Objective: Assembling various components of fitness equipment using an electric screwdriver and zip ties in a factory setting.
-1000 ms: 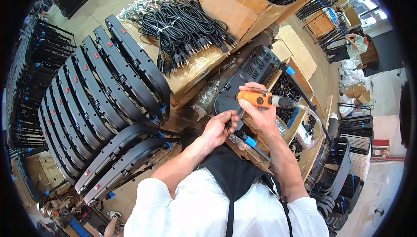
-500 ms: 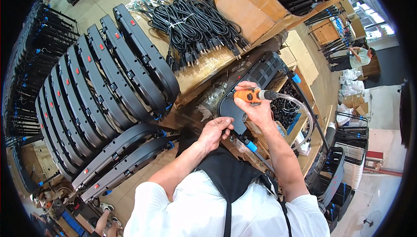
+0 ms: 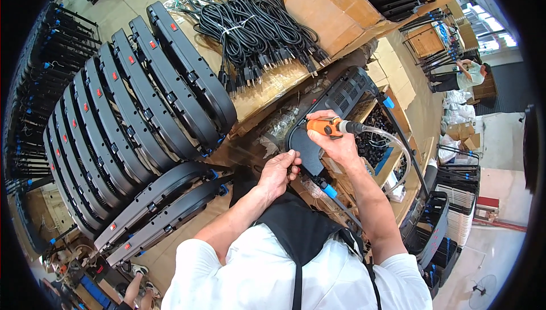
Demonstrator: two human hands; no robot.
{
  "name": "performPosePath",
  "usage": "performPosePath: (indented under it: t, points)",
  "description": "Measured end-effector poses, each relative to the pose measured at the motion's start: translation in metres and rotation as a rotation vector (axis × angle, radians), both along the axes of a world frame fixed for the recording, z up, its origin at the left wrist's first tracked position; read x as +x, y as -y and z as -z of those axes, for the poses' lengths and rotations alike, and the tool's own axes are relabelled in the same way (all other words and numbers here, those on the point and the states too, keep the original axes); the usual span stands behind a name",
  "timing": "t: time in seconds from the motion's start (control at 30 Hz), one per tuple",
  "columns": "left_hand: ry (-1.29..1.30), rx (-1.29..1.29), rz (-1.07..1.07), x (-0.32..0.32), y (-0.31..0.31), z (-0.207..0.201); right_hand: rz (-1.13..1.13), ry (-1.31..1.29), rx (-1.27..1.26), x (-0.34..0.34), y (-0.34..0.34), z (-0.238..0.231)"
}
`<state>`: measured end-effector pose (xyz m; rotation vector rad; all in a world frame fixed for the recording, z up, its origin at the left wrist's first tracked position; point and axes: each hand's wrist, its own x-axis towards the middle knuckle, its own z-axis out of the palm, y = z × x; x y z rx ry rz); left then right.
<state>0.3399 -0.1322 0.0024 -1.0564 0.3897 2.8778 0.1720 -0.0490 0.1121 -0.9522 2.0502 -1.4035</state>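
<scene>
My right hand [image 3: 339, 146] is wrapped round an orange air screwdriver [image 3: 327, 126], with a clear hose [image 3: 392, 137] running off its right end. Below the tool lies a long black plastic housing [image 3: 307, 149] with vent slots toward its far end; where the tool's tip meets it I cannot see. My left hand [image 3: 277, 174] is at the near left edge of this housing, thumb and fingers pinched together. Anything small between those fingertips is too hidden to make out. A blue-tipped metal tube [image 3: 329, 191] extends from the housing's near end.
Several black housings with red switches [image 3: 133, 102] stand in a row on the left. Bundled black power cords [image 3: 256, 31] lie on a cardboard-covered surface ahead. Right of the work is a wooden bin of small black parts [image 3: 375, 131]. A person [image 3: 463, 75] stands at the far right.
My left fingertips have shifted slightly left, off the housing's face to its edge. The right hand and screwdriver have barely moved.
</scene>
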Motion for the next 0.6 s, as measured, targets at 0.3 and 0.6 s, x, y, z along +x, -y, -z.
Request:
performPosePath:
  t: [0.3, 0.6]
  points:
    - [0.07, 0.068, 0.028, -0.001, 0.008, -0.002, 0.093, 0.115, 0.026, 0.006, 0.005, -0.009]
    - [0.034, 0.187, -0.087, -0.021, 0.01, -0.009, 0.145, 0.216, -0.146, 0.036, -0.048, -0.037]
